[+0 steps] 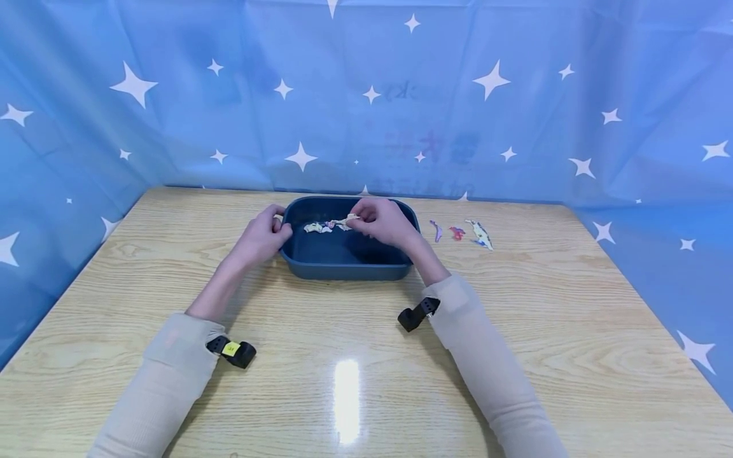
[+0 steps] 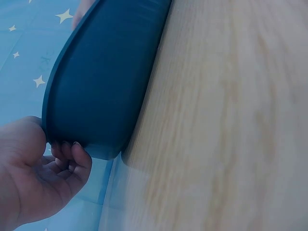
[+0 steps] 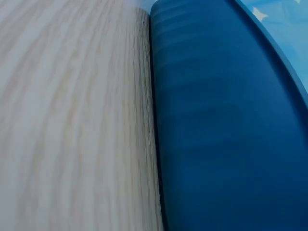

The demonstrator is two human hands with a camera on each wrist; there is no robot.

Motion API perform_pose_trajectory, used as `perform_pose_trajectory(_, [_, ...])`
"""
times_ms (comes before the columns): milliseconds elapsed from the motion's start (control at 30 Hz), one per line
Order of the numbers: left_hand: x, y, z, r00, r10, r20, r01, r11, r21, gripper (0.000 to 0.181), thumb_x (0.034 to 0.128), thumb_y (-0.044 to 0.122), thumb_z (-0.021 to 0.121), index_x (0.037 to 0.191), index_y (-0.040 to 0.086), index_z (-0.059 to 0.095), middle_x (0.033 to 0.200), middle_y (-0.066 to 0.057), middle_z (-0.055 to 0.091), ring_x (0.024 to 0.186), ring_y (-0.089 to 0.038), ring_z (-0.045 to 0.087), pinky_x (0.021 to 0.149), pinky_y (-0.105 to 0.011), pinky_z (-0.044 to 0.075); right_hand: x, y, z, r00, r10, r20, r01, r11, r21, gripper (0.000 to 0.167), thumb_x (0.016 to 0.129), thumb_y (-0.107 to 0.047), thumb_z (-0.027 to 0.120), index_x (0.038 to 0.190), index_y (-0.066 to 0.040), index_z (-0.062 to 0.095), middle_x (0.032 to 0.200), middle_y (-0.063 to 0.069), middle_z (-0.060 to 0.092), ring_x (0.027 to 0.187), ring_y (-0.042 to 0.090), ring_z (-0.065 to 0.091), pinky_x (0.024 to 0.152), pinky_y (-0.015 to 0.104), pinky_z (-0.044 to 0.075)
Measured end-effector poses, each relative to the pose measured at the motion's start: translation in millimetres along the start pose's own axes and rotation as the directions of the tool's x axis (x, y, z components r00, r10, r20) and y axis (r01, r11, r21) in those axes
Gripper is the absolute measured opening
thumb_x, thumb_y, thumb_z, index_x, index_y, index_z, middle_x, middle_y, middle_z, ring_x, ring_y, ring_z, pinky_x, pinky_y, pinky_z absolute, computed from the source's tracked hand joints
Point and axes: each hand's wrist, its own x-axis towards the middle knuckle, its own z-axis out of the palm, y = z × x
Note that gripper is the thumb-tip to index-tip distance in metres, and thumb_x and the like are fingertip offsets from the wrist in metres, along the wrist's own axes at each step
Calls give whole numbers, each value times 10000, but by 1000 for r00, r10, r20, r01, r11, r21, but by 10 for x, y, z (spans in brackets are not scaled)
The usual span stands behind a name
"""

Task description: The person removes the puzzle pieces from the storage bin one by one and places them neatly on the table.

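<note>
A dark blue plastic basin (image 1: 347,272) stands on the wooden table. My left hand (image 1: 260,235) grips its left rim; in the left wrist view, the thumb and curled fingers (image 2: 76,161) close over the basin's edge. Inside the basin, my right hand (image 1: 382,222) pinches a small pale piece (image 1: 350,219) between thumb and fingertips. Several small crumpled white and purplish pieces (image 1: 318,227) lie left of it on the basin floor. Their kind is too small to tell. The right wrist view holds only the basin's outer wall (image 3: 216,120) and the table, with the hand out of sight.
Right of the basin lie a thin purple piece (image 1: 438,231), a small red piece (image 1: 457,233) and a larger pale piece with blue at one end (image 1: 482,234). A blue star-patterned curtain (image 1: 366,127) hangs behind the table (image 1: 286,381).
</note>
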Motion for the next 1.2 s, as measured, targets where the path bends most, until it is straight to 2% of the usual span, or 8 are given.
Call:
perform_pose_trajectory(133, [6,-4,-2,1000,4,-5,-4,1000,5,362,1018,103,472,1335,-71,453,790,-37,417,680,-211,457,780,-365,401,-71,37,-61,999,1,-49,1,999,42,230,978,-199,686,1131,-30,655,941,125,695,802,341,663,710,409,553])
perform_pose_trajectory(300, [4,-21,-1,1000,6,-8,-6,1000,-1,361,1020,101,468,1341,-63,451,788,-44,406,679,-219,438,769,-367,389,-157,44,-171,996,-11,-86,21,993,115,167,988,-147,665,1087,-17,632,959,168,718,823,354,682,743,483,565])
perform_pose_trajectory(500, [0,-35,0,1000,12,-11,-12,1000,-12,357,1017,102,470,1333,-61,449,775,-46,393,669,-227,417,757,-365,376,-274,77,-363,986,-40,-162,65,986,156,188,975,-142,682,1095,1,659,950,157,730,832,426,667,716,436,568])
perform_pose_trajectory(667, [5,-37,7,1000,16,-11,-16,1000,-13,357,1014,97,472,1329,-70,454,766,-43,393,666,-226,416,752,-364,375,-410,134,-546,974,-9,-227,42,989,144,256,966,-174,699,1142,11,690,977,230,707,801,375,664,715,374,572])
perform_pose_trajectory(767, [5,-30,8,1000,16,-9,-16,1000,-13,360,1015,99,471,1334,-69,452,768,-44,393,670,-228,416,761,-367,376,-497,198,-658,967,4,-255,31,991,133,261,972,-189,694,1139,11,703,973,255,698,778,292,662,692,296,547])
perform_pose_trajectory(900, [0,-22,0,1000,10,-4,-10,1000,-11,368,1020,108,464,1344,-64,440,773,-47,386,674,-235,407,772,-375,371,-609,309,-794,958,13,-286,23,992,124,254,976,-189,688,1123,17,707,931,217,716,735,157,672,592,234,518])
perform_pose_trajectory(1033, [-2,-19,-6,1000,8,0,-8,1000,-4,377,1021,108,458,1353,-69,432,778,-45,385,679,-232,404,780,-378,367,-731,421,-919,946,39,-322,-1,993,117,256,977,-187,687,1123,23,711,878,156,731,714,117,682,502,231,491])
perform_pose_trajectory(1200, [1,-17,-2,1000,6,-1,-6,1000,0,376,1021,105,456,1354,-69,434,783,-45,386,684,-230,401,784,-377,364,-898,544,-1088,933,85,-351,-56,994,91,327,1016,-178,622,1280,7,668,887,68,715,718,104,657,614,217,521])
